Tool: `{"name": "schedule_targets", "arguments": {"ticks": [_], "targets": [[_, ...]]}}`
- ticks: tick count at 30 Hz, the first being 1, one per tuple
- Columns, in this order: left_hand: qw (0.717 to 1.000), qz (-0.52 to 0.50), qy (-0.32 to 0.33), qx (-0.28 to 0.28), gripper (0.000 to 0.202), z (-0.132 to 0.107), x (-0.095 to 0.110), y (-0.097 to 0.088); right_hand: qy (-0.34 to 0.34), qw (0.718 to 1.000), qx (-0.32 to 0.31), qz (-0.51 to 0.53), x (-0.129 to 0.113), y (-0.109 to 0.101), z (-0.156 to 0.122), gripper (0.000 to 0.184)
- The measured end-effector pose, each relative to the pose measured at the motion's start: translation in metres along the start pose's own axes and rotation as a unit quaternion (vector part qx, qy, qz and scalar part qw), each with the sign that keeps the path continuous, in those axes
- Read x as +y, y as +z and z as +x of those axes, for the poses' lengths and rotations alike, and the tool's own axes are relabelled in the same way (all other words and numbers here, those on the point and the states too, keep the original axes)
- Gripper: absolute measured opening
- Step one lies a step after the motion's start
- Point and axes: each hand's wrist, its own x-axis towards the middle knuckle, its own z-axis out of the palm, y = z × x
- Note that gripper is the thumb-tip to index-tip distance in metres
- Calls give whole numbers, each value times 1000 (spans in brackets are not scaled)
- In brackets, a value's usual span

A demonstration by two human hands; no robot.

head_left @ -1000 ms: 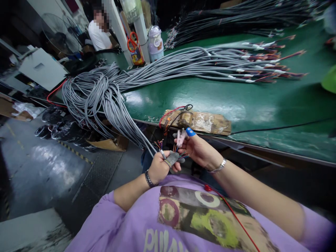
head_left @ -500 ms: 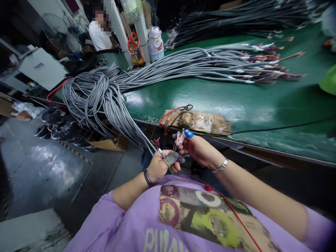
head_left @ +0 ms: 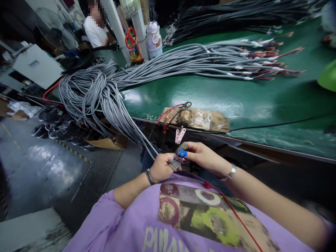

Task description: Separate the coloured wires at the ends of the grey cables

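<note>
My left hand (head_left: 161, 167) is closed around the end of a grey cable (head_left: 150, 146) that runs down from the bundle on the bench, a grey cover on its thumb. Pressed up against it, my right hand (head_left: 206, 156) pinches the thin loose wires (head_left: 183, 161) at the cable end, with a blue cover (head_left: 182, 154) on the thumb and a grey one on a finger. The fingertips partly hide these wires. Just above my hands a pink-and-white clip (head_left: 180, 135) sits at the bench edge, touched by neither hand.
A worn wooden block (head_left: 204, 119) lies at the front of the green bench (head_left: 223, 91), with red and black leads (head_left: 173, 113) on it. Behind it stretch grey cables (head_left: 183, 64) and black cables (head_left: 223, 19). A lilac bottle (head_left: 154, 40) and red-handled scissors (head_left: 130, 37) stand near a post. A person (head_left: 96, 31) is at the back.
My right hand has left the pink-and-white clip and come down towards me to the wires by my left hand. The left hand still grips the cable. The view has shifted slightly.
</note>
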Motion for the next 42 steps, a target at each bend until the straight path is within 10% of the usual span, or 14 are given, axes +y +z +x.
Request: {"name": "schedule_targets", "arguments": {"ticks": [11,21,31,42], "targets": [[982,51,-48,-176,35,7,2,-23,-249,919,-56,-299,-7,11,-3,19],[998,-44,-32,-24,54,10,11,-7,-102,988,108,-48,19,7,-12,36],[990,-62,-43,-122,52,10,9,-15,-82,995,38,-34,1,20,-1,35],[987,-155,-40,-13,59,6,4,-3,-76,990,119,-20,12,19,5,39]]}}
